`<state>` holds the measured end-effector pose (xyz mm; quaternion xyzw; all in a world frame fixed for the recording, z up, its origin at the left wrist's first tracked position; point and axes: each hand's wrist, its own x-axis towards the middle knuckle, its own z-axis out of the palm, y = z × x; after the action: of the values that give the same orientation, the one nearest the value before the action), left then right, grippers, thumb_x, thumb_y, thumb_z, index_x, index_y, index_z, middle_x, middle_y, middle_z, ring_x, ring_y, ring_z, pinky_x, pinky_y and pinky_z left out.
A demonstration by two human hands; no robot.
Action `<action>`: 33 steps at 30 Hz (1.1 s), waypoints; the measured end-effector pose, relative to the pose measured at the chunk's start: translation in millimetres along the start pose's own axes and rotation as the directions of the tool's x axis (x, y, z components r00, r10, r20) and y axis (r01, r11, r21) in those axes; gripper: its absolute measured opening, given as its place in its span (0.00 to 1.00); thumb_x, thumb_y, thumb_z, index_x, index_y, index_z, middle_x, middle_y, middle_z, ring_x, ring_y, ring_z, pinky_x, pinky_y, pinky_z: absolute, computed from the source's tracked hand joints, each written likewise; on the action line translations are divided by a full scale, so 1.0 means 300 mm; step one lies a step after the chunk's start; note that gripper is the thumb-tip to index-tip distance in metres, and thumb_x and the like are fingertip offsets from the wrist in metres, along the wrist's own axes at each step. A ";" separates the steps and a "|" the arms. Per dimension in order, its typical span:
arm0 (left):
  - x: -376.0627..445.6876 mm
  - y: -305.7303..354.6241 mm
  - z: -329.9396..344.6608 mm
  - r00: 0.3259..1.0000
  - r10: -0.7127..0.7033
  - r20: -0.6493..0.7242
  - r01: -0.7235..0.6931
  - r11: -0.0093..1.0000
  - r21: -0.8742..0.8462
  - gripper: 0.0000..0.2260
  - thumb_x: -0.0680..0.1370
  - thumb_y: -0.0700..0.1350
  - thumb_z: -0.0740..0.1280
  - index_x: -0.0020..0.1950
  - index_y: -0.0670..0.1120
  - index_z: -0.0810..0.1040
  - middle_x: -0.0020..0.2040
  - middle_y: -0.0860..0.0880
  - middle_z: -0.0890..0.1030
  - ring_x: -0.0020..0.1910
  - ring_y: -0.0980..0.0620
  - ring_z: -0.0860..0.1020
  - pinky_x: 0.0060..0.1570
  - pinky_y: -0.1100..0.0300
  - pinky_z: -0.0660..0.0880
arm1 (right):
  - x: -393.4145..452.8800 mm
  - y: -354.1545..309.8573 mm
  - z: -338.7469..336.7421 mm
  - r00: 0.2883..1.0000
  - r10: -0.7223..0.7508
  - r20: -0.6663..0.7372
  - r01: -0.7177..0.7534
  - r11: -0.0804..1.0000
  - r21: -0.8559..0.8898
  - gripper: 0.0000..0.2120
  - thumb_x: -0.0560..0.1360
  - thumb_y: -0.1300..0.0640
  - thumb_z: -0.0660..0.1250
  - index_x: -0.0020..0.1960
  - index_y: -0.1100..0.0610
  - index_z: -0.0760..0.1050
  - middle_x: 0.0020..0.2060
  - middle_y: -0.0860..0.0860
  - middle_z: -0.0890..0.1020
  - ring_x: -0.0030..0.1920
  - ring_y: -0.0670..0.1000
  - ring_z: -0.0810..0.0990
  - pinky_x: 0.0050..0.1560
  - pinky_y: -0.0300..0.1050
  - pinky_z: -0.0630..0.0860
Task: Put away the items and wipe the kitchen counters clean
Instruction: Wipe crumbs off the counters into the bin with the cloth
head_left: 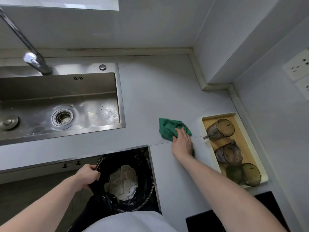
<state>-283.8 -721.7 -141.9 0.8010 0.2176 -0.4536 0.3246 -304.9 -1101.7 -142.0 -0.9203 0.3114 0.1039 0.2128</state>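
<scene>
The right hand (183, 144) presses flat, fingers spread, on a green cloth (168, 128) on the grey desk (150, 91); the left hand (87, 177) grips the black bin (143, 166) rim beside the steel sink (100, 91).

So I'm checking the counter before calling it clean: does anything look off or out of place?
Mostly the glasses in the yellow tray: they lie tipped on their sides rather than upright. The sink floor shows speckled residue near its right end. The right hand presses the green cloth on the counter.
</scene>
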 end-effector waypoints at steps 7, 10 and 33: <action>-0.015 0.016 -0.015 0.999 0.001 0.034 -0.002 1.000 0.022 0.15 0.69 0.32 0.64 0.46 0.45 0.86 0.36 0.43 0.83 0.34 0.44 0.84 0.33 0.47 0.84 | -0.274 -0.161 0.122 0.984 -0.158 0.085 0.154 0.987 0.055 0.22 0.80 0.62 0.62 0.72 0.45 0.71 0.79 0.45 0.63 0.77 0.51 0.66 0.75 0.47 0.66; -0.031 0.022 -0.022 0.999 0.007 0.051 -0.008 1.000 0.026 0.15 0.70 0.31 0.63 0.48 0.44 0.85 0.37 0.42 0.84 0.33 0.44 0.84 0.28 0.55 0.80 | -0.391 -0.260 0.173 0.948 -0.257 0.188 0.238 0.964 0.116 0.23 0.79 0.62 0.63 0.70 0.42 0.72 0.75 0.42 0.70 0.72 0.50 0.72 0.72 0.45 0.68; 0.004 0.004 -0.048 0.999 0.003 0.041 -0.001 0.999 -0.037 0.11 0.70 0.31 0.62 0.41 0.42 0.82 0.29 0.47 0.78 0.30 0.45 0.80 0.28 0.55 0.78 | 0.551 -0.167 -0.317 0.906 0.202 -0.373 -0.076 0.942 0.327 0.20 0.82 0.58 0.61 0.73 0.48 0.73 0.65 0.56 0.80 0.65 0.61 0.77 0.62 0.49 0.73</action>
<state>-274.1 -712.1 -137.1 0.7855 0.2185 -0.4657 0.3441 -138.8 -1196.8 -94.7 -0.8530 0.4261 -0.1212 0.2760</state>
